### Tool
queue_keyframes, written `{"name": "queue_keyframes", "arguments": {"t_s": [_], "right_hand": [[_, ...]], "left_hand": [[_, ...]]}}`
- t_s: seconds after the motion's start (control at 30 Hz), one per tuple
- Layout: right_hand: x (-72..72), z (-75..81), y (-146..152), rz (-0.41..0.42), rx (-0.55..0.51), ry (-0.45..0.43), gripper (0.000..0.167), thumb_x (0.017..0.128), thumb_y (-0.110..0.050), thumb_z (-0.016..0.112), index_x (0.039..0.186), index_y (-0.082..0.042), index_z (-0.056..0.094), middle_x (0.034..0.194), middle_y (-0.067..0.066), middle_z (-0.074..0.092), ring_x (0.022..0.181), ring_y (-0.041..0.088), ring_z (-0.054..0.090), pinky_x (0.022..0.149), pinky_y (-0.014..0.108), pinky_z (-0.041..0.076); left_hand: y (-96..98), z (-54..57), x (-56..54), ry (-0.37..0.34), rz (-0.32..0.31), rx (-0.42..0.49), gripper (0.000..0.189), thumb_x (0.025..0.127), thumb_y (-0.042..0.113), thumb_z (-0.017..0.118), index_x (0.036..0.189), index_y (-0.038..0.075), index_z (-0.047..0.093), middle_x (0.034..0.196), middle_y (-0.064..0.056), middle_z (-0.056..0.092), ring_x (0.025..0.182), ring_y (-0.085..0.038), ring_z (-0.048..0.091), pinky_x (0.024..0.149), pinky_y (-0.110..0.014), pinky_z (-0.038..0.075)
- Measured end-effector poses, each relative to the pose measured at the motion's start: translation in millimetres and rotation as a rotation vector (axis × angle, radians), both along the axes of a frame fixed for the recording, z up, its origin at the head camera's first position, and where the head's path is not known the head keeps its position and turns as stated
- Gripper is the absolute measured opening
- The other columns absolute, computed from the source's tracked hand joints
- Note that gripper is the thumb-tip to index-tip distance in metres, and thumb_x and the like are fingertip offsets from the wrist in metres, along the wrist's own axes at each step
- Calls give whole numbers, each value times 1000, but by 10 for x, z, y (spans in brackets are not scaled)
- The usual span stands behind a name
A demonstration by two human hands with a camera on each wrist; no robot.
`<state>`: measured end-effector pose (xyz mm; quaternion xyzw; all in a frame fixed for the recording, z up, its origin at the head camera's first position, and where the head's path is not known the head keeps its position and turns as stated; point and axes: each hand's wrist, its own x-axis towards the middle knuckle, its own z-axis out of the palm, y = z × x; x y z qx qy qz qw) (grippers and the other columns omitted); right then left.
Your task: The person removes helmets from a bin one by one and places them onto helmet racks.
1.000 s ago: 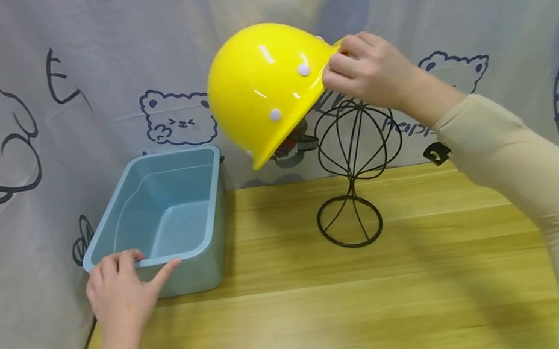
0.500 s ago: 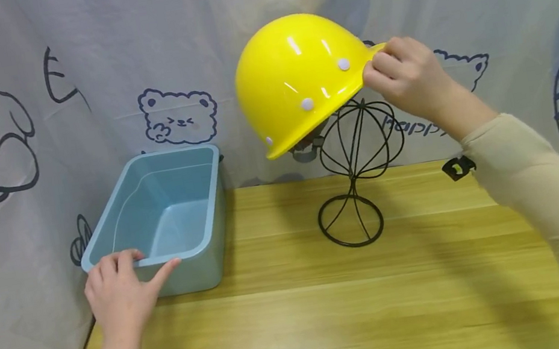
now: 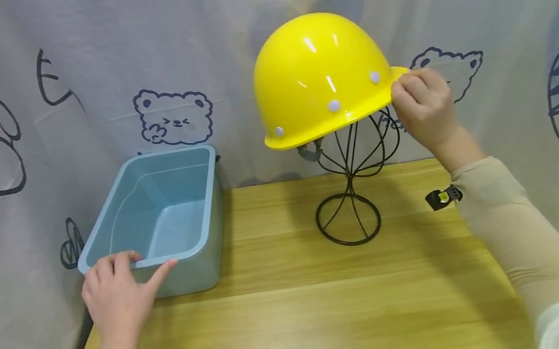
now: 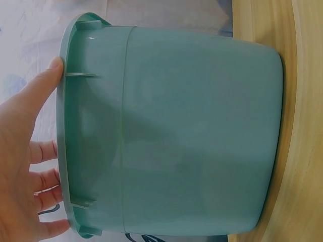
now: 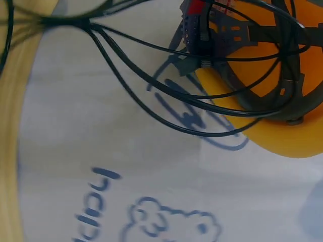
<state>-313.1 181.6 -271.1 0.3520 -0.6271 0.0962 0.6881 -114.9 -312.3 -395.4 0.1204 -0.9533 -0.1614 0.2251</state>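
Observation:
My right hand (image 3: 425,105) grips the short brim of a yellow hard hat (image 3: 318,71) on its right side. The hat sits over the top of a black wire stand (image 3: 349,172), tilted a little with the brim side higher. From below, in the right wrist view, the hat's orange-looking inside shows its dark harness (image 5: 242,96), with the stand's wires (image 5: 166,85) in front. Whether hat and stand touch is unclear. My left hand (image 3: 117,295) holds the near rim of a blue-green plastic bin (image 3: 201,235), fingers over the edge and thumb outside.
A wooden table (image 3: 303,323) carries the bin at left and the stand at the back. Close behind and to the sides hangs a pale curtain (image 3: 233,53) with drawn bears and lettering.
The hard hat has moved right and levelled out, coming over the top of the wire stand as my right hand moved right and down. My left hand keeps its place on the bin.

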Motion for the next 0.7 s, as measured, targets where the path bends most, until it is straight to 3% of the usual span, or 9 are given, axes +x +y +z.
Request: {"name": "queue_keyframes", "arguments": {"t_s": [0.17, 0.33, 0.7], "right_hand": [[2, -253, 66, -33, -96, -44, 16, 82, 14, 64, 76, 2, 55, 74, 17, 57, 68, 38, 55, 59, 47, 51], [24, -434, 98, -5, -149, -66, 14, 81, 13, 65, 77, 3, 56, 75, 18, 58, 70, 39, 56, 63, 49, 52], [91, -891, 190, 37, -278, -80, 13, 79, 14, 67, 79, 4, 58, 75, 19, 56, 69, 39, 53, 62, 48, 49]], "left_hand": [[3, 2, 2, -26, 1, 12, 71, 76, 68, 68, 114, 9, 54, 124, -24, 46, 120, -47, 35, 99, -66, 27], [4, -30, 14, -58, 15, 33, 72, 76, 69, 67, 116, 10, 54, 128, -24, 45, 123, -48, 32, 102, -67, 25], [12, -34, -6, -18, 13, 24, 71, 75, 66, 70, 115, 9, 55, 125, -23, 46, 121, -48, 33, 100, -66, 26]]}}
